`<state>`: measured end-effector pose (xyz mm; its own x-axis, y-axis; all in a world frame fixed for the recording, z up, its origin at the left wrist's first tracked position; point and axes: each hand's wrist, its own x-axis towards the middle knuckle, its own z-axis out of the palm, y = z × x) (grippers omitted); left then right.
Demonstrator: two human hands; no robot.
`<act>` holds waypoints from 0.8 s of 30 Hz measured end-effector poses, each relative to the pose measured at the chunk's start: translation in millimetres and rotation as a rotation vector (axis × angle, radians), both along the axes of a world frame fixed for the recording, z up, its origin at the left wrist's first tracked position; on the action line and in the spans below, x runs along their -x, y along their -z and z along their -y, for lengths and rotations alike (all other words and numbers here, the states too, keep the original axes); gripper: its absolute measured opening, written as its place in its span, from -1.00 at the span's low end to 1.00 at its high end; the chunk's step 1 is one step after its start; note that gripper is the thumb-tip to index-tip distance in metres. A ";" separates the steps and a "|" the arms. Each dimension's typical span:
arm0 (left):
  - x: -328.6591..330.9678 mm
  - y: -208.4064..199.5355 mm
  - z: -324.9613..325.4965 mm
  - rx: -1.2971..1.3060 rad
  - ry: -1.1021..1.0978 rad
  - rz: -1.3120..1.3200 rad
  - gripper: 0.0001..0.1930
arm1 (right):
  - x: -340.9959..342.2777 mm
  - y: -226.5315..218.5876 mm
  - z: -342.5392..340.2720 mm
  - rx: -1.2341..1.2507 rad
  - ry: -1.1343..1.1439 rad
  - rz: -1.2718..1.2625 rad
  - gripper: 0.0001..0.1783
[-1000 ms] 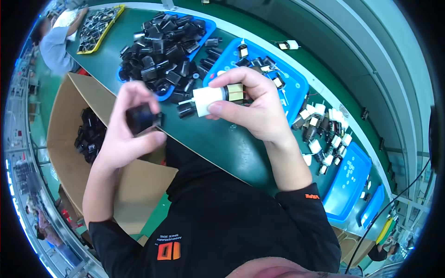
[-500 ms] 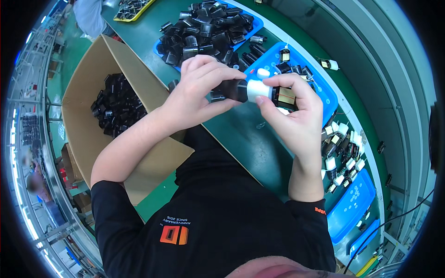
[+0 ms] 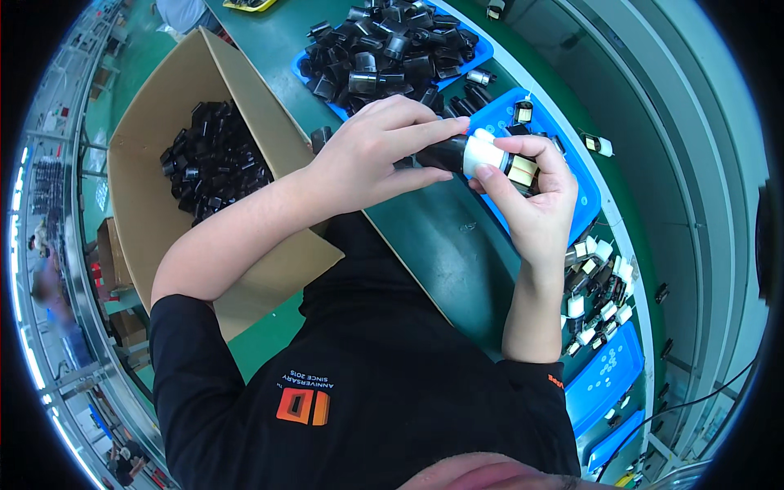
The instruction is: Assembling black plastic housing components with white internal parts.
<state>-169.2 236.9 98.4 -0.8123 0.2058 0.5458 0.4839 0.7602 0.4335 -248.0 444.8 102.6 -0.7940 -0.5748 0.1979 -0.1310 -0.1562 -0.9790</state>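
Grip: clamped on black sleeve (image 3: pixel 446 155) with left hand (image 3: pixel 377 153), pinched on white cylinder (image 3: pixel 482 156) with right hand (image 3: pixel 539 208). Possible jam from off-axis push.

The shirt (image 3: pixel 408 400) is black; its short sleeves (image 3: pixel 192 351) match, the right one lettered in orange. An orange emblem (image 3: pixel 303 407) and pale lettering (image 3: pixel 305 380) mark the front; the trousers (image 3: pixel 355 261) are black.

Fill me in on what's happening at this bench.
A person is working with both bare hands over a green table. The left hand holds a black shell against the white end of a part gripped in the right hand; how far they fit together is unclear. Beside the table, a cardboard box holds more black pieces.
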 end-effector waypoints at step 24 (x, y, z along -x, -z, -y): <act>1.6 3.7 1.9 0.017 -0.008 0.113 -0.36 | 14.0 22.8 5.3 -0.040 -0.082 0.088 -0.71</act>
